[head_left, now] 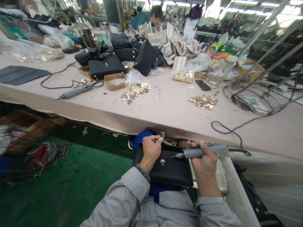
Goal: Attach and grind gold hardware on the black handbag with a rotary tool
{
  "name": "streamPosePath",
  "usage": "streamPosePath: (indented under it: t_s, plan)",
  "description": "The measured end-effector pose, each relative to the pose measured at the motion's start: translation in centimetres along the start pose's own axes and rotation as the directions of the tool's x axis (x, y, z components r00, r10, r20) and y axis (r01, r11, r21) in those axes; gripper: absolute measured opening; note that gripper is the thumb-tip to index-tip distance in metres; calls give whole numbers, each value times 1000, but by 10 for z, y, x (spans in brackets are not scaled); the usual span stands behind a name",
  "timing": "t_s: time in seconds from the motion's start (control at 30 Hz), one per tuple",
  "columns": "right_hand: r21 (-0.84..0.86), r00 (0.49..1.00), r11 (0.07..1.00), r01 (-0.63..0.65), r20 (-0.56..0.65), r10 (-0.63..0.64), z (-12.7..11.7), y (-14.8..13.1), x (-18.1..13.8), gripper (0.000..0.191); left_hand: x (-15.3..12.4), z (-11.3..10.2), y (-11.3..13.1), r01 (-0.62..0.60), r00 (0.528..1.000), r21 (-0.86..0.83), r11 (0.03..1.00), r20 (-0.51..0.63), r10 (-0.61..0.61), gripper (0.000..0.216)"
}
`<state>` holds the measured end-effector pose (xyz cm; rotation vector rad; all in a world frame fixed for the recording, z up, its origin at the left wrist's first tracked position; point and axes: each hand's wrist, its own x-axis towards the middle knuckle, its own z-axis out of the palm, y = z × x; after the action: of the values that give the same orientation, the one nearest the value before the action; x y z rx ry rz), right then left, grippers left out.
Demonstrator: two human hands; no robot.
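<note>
The left hand [151,149] pinches a gold plate [162,135] — loose, unfastened — while the right hand [204,160] grips a screwdriver [194,153], and the black bag [175,173] between them already bears a gold fitting [162,163] below the pinch.

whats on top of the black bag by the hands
A gold clasp and white scrap sit on the black bag; parts behind the left hand and electric screwdriver are covered.

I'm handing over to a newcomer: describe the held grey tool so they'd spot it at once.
Find the pinkish table, then the black bag below its near edge. At the bag's right side, the right grip holds a corded grey tool, its thin tip pointing left. A similar tool lies on the table; this one is held.
</note>
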<state>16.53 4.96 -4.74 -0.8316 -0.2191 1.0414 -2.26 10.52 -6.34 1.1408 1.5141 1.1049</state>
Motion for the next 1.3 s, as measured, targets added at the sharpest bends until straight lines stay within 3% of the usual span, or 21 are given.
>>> streamPosePath:
  t_s: [0.37,0.57,0.83,1.3]
  plan:
    - [20,999,1000,0,-39,0,12,-11,0,23,-2,-2,1,-20,999,-10,1000,26,20,14]
    - [34,1000,999,24,19,-25,41,-20,17,22,-4,-4,5,-53,997,1,999,49,52,14]
    - [15,994,998,68,-90,-67,81,-1,40,22,-7,-8,11,-69,996,26,997,65,67,15]
    - [10,990,998,69,-120,-68,83,9,43,28,-6,-8,10,-52,995,37,998,81,49,15]
